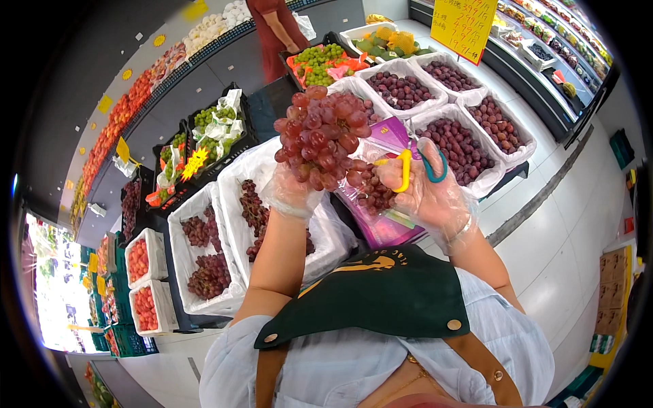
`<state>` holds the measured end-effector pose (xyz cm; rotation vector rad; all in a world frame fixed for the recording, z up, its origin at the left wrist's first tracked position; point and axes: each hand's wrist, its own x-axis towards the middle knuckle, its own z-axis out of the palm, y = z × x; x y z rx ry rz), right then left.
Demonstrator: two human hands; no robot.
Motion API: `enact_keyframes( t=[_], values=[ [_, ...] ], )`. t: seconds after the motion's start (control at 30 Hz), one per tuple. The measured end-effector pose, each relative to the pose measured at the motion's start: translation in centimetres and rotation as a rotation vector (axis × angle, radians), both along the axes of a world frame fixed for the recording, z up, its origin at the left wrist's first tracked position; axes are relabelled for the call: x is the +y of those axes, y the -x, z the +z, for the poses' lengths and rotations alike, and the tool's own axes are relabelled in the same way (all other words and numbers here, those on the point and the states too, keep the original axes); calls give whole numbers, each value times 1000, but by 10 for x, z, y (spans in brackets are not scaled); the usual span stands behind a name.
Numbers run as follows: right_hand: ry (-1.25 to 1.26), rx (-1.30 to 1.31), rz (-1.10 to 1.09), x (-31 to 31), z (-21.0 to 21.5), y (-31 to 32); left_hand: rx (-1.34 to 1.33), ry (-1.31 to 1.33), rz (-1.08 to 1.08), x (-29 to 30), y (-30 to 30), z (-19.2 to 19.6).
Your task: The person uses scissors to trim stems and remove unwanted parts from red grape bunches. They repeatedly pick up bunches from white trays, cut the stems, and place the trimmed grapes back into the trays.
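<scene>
Left hand, in a thin clear glove, has its grip closed under a heavy, soft, easily bruised bunch of red grapes, best cupped from below, while just right the gloved right hand grips yellow-and-teal scissors.

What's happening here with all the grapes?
A person in a green apron and thin plastic gloves holds up a bunch of red grapes in the left hand. The right hand holds small scissors with yellow and teal handles against the bunch's lower side. Below are white-lined crates of more red grapes.
</scene>
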<state>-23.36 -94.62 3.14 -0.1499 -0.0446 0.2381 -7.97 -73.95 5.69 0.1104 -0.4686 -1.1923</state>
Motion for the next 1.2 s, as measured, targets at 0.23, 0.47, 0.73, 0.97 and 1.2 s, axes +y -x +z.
enact_keyframes(
  t=[0.23,0.47,0.73,0.97,1.2],
  values=[
    [85,42,-73,6,12,16,459,3,209,12,-2,-19],
    [123,13,-104,-3,5,21,-440,-127,292,18,-19,-2],
    [209,101,-212,-9,-2,29,-352,-461,429,70,-65,24],
    [232,205,-265,3,-12,27,-266,-1003,1128,156,-128,-7],
    [259,318,-314,18,-24,18,-675,-1273,1021,163,-162,-60]
  ],
)
